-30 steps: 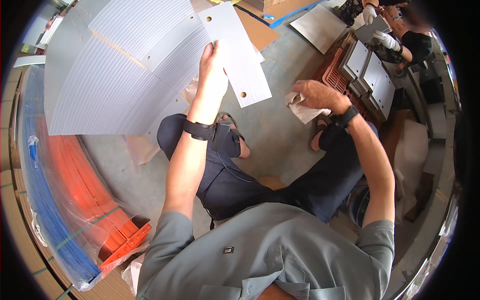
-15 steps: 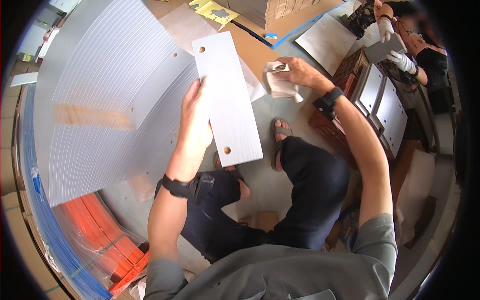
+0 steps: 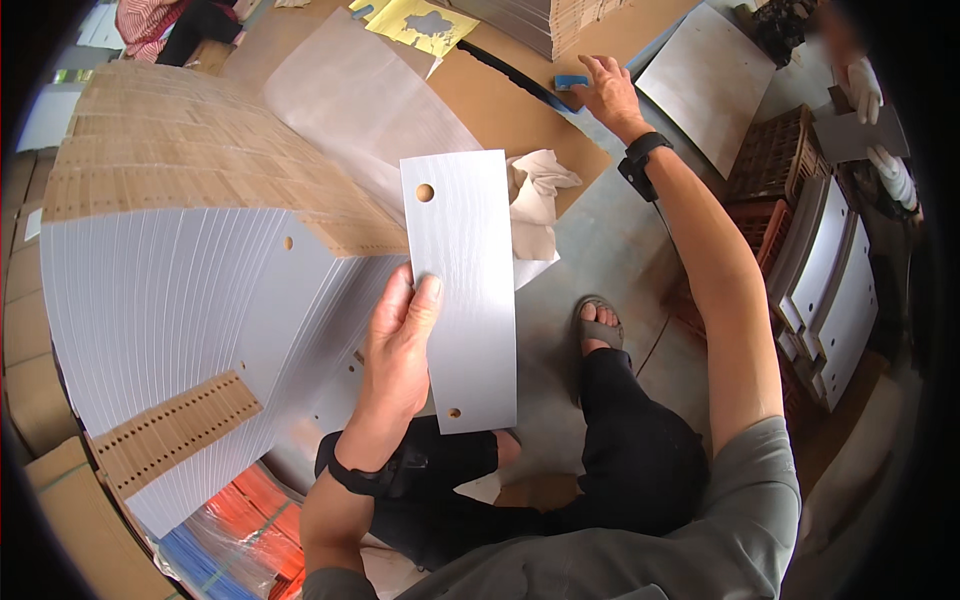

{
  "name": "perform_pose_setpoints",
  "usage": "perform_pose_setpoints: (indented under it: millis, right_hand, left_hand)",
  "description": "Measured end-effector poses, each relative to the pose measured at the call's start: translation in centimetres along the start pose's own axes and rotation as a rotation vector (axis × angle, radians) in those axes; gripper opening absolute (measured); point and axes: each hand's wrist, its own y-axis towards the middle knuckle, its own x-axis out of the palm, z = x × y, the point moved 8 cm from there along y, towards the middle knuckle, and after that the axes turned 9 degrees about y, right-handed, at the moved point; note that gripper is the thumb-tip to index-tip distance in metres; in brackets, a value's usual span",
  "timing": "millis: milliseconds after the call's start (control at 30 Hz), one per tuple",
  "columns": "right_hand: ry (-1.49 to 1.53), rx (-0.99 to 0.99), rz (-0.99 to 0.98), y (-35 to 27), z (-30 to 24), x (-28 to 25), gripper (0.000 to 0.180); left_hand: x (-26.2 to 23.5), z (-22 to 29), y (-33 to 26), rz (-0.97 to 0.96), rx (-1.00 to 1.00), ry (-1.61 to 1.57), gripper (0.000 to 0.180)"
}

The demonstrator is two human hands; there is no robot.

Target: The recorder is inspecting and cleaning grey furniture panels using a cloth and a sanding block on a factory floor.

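My left hand (image 3: pixel 398 340) grips a narrow light-grey board (image 3: pixel 465 290) by its left edge, thumb on the face. The board is held upright over my lap and has a round hole near each end. My right hand (image 3: pixel 608 95) is stretched out far ahead with its fingers apart. Its fingertips are at a small blue block (image 3: pixel 571 82) on the edge of the cardboard; whether they touch it I cannot tell. A crumpled off-white cloth (image 3: pixel 538 200) lies beyond the board, partly hidden by it.
Stacked grey boards (image 3: pixel 170 280) with brown edges stand at left. Yellow sheets (image 3: pixel 425 25) lie on cardboard (image 3: pixel 520 95) ahead. At right are a brown crate (image 3: pixel 775 150), more stacked boards (image 3: pixel 830 280) and a person in white gloves (image 3: pixel 865 90) holding a grey panel. Another person (image 3: pixel 160 25) is at far left.
My right hand has let go of the cloth, now lying behind the board, and has moved forward to the blue block. My left hand and the board sit lower in view, as the view has shifted.
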Motion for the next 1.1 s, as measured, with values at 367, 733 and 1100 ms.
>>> perform_pose_setpoints:
  millis: [367,733,1100]
  right_hand:
    - [1.08,0.192,-0.297,-3.5,-2.3,0.7,0.035]
    - [2.265,0.361,-0.517,-14.4,-9.3,-2.9,0.046]
    - [2.163,0.548,-0.363,-17.1,-10.3,-4.2,0.043]
  left_hand:
    - [-0.7,-1.5,2.0,0.07,-0.057,0.155,0.029]
    - [0.0,-1.7,0.0,0.01,0.001,0.331,0.026]
    - [-0.3,-1.5,-1.1,0.0,0.026,0.379,0.028]
